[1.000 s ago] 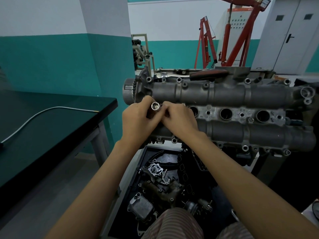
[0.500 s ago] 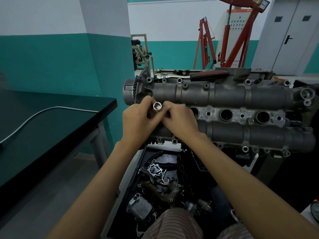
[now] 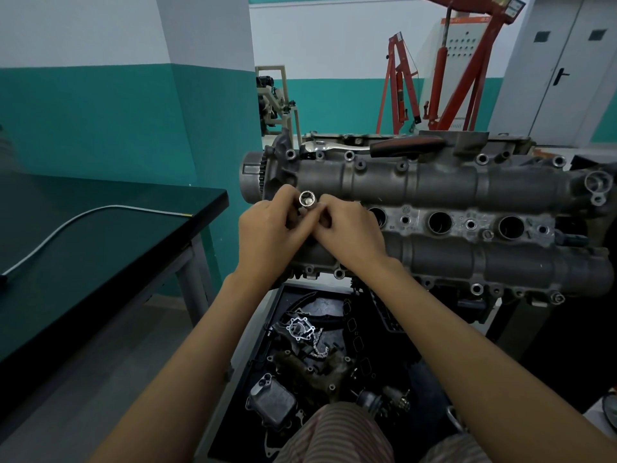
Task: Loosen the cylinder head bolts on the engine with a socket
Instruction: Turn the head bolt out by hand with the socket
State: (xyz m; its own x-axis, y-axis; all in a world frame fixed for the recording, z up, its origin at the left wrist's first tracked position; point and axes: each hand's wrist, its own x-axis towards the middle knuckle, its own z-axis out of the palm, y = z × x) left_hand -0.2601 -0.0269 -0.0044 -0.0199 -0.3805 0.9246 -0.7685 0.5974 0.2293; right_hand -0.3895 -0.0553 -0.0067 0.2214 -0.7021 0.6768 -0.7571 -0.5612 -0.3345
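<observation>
A grey cylinder head (image 3: pixel 434 188) lies across the middle of the view on a stand, with bolts along its edges and round wells down its centre. A shiny chrome socket (image 3: pixel 307 198) points its open end up at me over the head's left end. My left hand (image 3: pixel 267 235) and my right hand (image 3: pixel 350 235) meet there, and the fingers of both curl round the socket's lower part, which they hide. A ratchet (image 3: pixel 394 147) with a dark red-black grip lies on the far edge of the engine.
A black tray (image 3: pixel 267 329) of loose engine parts sits on the floor below the head. A dark green table (image 3: pixel 100 245) with a grey cable stands at left. Red engine hoists (image 3: pixel 434 78) and grey doors stand behind.
The socket and both hands have shifted a little up and to the right over the head's left end. Both hands keep their hold on it.
</observation>
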